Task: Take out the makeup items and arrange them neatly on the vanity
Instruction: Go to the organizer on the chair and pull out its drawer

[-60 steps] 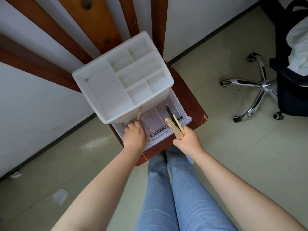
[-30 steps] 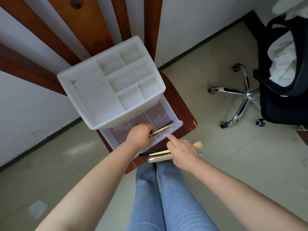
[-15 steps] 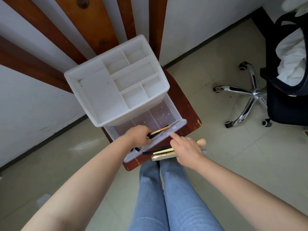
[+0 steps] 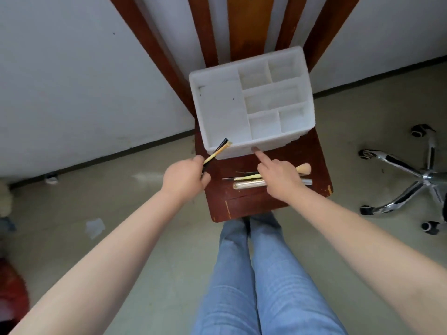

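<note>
The clear drawer that stood pulled out half a second ago is pushed in under the white plastic organizer (image 4: pixel 251 102), and the right hand (image 4: pixel 280 180), which lay over the tools, now stretches its index finger to the organizer's front face at about 12 o'clock from the knuckles, the other fingers loosely curled and holding nothing. The left hand (image 4: pixel 183 180) has come out of the drawer and pinches two slim sticks (image 4: pixel 217 151) (one pale yellow, one black, possibly brushes; the blur hides their tips) that slant toward 1 o'clock across the organizer's near-left corner.

On the dark red wooden seat (image 4: pixel 244 201), a powder brush (image 4: pixel 303 168), a gold tube (image 4: pixel 249 183) and thin pencils (image 4: pixel 239 176) lie side by side in the bare strip between the organizer and the seat's front edge, partly under the right hand. The organizer fills the seat's rear, close against the slatted backrest (image 4: pixel 239 27).

An office chair's chrome base (image 4: pixel 411 182) stands at 3 o'clock, well apart. The person's jeans (image 4: pixel 266 274) nearly meet the seat's front edge.
</note>
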Action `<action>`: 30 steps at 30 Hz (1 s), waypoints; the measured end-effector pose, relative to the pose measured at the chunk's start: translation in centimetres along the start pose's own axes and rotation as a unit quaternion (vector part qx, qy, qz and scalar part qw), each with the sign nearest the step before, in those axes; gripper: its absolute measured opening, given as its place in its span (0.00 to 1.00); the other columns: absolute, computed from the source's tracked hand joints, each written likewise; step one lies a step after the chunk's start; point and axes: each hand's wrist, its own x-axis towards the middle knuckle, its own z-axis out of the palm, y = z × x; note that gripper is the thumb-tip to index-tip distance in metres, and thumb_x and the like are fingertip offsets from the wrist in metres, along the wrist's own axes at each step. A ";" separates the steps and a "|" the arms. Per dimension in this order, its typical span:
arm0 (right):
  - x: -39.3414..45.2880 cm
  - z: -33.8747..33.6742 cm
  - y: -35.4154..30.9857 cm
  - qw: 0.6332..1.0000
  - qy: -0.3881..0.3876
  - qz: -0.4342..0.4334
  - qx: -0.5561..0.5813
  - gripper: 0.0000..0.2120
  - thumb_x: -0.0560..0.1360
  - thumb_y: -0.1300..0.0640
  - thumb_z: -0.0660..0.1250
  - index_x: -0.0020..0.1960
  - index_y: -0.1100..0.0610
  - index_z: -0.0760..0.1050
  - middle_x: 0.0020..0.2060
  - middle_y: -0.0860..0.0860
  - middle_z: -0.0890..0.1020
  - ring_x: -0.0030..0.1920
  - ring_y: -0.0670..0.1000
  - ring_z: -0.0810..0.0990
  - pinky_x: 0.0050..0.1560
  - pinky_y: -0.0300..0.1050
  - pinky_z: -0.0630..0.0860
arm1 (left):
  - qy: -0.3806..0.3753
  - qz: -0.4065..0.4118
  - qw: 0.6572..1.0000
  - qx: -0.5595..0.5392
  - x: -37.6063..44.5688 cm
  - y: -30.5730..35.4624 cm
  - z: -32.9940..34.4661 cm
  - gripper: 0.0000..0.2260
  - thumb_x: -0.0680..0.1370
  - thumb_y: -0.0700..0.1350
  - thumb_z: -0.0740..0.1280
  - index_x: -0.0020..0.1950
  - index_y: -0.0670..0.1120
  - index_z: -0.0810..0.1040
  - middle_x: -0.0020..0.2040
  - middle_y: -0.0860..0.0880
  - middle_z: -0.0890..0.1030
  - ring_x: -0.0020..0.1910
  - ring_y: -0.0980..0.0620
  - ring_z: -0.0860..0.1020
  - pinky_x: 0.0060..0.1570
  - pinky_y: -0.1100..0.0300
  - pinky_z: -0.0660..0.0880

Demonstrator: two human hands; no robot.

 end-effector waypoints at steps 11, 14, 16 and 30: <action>-2.4 -1.2 0.5 0.999 0.002 0.045 0.013 0.14 0.71 0.65 0.63 0.57 0.60 0.69 0.56 0.56 0.70 0.50 0.58 0.75 0.39 0.47 0.64 | 0.060 0.025 0.998 0.021 -0.5 1.5 -1.6 0.12 0.80 0.48 0.54 0.52 0.40 0.71 0.47 0.42 0.79 0.46 0.39 0.77 0.35 0.55 0.65; -5.8 -3.6 2.1 0.995 0.019 0.095 0.017 0.13 0.71 0.65 0.62 0.56 0.60 0.68 0.55 0.56 0.70 0.50 0.57 0.76 0.40 0.47 0.64 | 0.077 0.080 0.992 0.058 0.1 4.4 -4.9 0.12 0.80 0.47 0.54 0.52 0.40 0.70 0.48 0.41 0.80 0.46 0.39 0.78 0.36 0.54 0.66; -8.7 -5.5 3.7 0.988 0.045 0.144 0.021 0.13 0.72 0.65 0.61 0.55 0.59 0.68 0.54 0.55 0.70 0.50 0.57 0.76 0.40 0.47 0.63 | 0.085 0.124 0.985 0.084 0.9 7.7 -7.7 0.12 0.80 0.47 0.54 0.53 0.40 0.70 0.49 0.42 0.80 0.48 0.38 0.77 0.36 0.54 0.66; -41.8 -2.0 1.1 0.734 0.104 0.654 0.153 0.15 0.73 0.66 0.60 0.59 0.60 0.67 0.57 0.56 0.70 0.53 0.58 0.77 0.44 0.49 0.68 | 0.125 0.591 0.739 0.298 -14.9 39.1 -11.2 0.09 0.79 0.40 0.56 0.56 0.41 0.71 0.50 0.45 0.80 0.47 0.43 0.78 0.35 0.56 0.66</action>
